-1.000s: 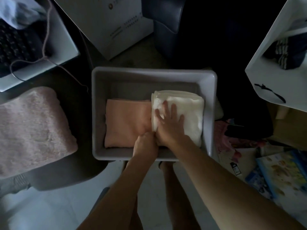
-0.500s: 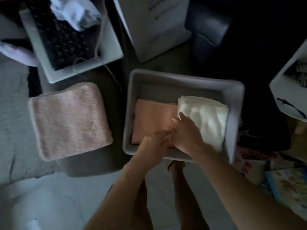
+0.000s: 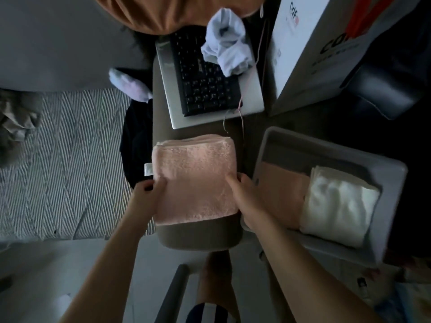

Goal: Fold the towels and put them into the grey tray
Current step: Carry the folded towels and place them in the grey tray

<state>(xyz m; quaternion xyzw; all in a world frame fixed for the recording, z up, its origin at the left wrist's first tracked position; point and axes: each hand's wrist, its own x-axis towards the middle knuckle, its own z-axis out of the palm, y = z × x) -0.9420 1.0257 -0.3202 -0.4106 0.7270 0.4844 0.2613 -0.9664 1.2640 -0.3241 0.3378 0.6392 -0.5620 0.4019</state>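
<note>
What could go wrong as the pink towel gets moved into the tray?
1. The tray already holds an orange towel and a white towel side by side, so the thick pink towel may have to go on top and could stick out.
2. Both hands, left and right, hold only its side edges, so the folds may sag open when lifted.

pink towel (image 3: 194,178), grey tray (image 3: 394,206), white towel (image 3: 338,206), herringbone rug (image 3: 63,164)

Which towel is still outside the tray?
The fluffy pink towel, held at its sides by both hands on the stool; the flat orange towel and white towel lie in the grey tray.
</note>
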